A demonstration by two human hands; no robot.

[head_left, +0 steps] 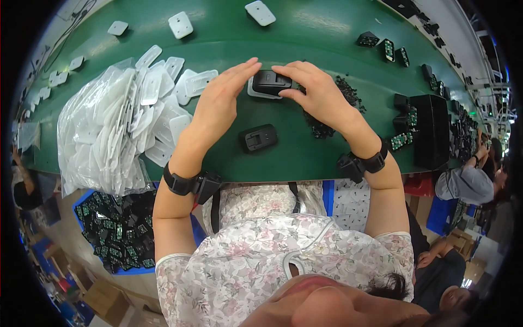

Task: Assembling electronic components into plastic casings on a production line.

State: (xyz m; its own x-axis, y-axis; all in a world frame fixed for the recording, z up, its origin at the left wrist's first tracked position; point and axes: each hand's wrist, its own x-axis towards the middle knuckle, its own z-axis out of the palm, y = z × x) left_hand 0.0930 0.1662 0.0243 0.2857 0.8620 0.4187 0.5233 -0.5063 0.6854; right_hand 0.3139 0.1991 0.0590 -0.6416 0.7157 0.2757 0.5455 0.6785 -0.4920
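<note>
Head view: right hand point(322, 94) pinches black housing point(269, 82), left hand point(219, 101) beside it.

bare worktop point(321, 43) lies beyond the left grip point(218, 98) and right grip point(318, 90), as far as three white plates point(180, 25). left side: blocked by a bag of white parts point(95, 128) and loose plates point(151, 87) beside it. right side: scattered black bits point(348, 95) obstruct; a bare strip separates them from circuit boards point(402, 140). front: one black housing point(258, 138) intrudes.
</note>
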